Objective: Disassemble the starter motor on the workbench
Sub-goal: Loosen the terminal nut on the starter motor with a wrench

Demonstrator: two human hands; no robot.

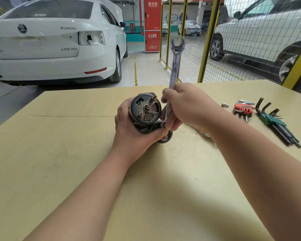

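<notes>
A dirty, rusty starter motor (145, 109) stands on end on the pale wooden workbench (59, 153), its round end cap facing me. My left hand (130, 129) grips its body from the left and underneath. A silver combination wrench (175, 65) rises almost upright, open jaw at the top and blurred. My right hand (186, 106) grips its shank. The ring end sits low on the smaller black solenoid (157, 127) beside the motor.
A red hex-key set (242, 109), a green hex-key set (274, 120) and a small metal part (224, 105) lie on the bench to the right. Some metal pieces (204, 133) show under my right wrist. Beyond the bench are a white car (56, 40) and a yellow mesh fence (208, 39).
</notes>
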